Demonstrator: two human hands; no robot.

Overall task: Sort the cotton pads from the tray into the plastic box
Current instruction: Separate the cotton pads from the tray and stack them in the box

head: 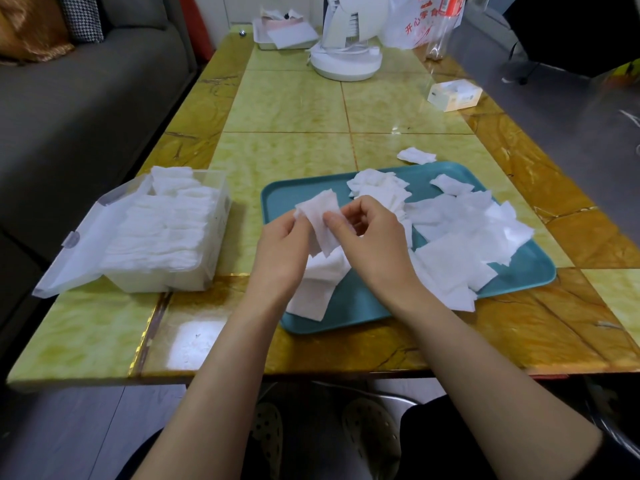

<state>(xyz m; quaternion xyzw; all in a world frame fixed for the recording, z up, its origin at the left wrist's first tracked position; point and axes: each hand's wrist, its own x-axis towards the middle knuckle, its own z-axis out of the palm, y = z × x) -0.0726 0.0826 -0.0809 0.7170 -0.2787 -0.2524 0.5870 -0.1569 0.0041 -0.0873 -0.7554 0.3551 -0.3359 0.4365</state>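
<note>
A teal tray (367,306) lies on the table in front of me, covered with several loose white cotton pads (460,237). Above its left part, my left hand (280,251) and my right hand (374,244) both pinch a small stack of cotton pads (320,216), held upright between the fingertips. To the left stands a clear plastic box (166,233) with its lid folded open toward the sofa. Rows of white pads fill it. One stray pad (415,155) lies on the table beyond the tray.
The yellow-green tiled table (287,109) carries a white fan base (346,60), a white tray with tissue (284,34), a small carton (453,95) and a plastic bag at the far end. A grey sofa (76,98) runs along the left.
</note>
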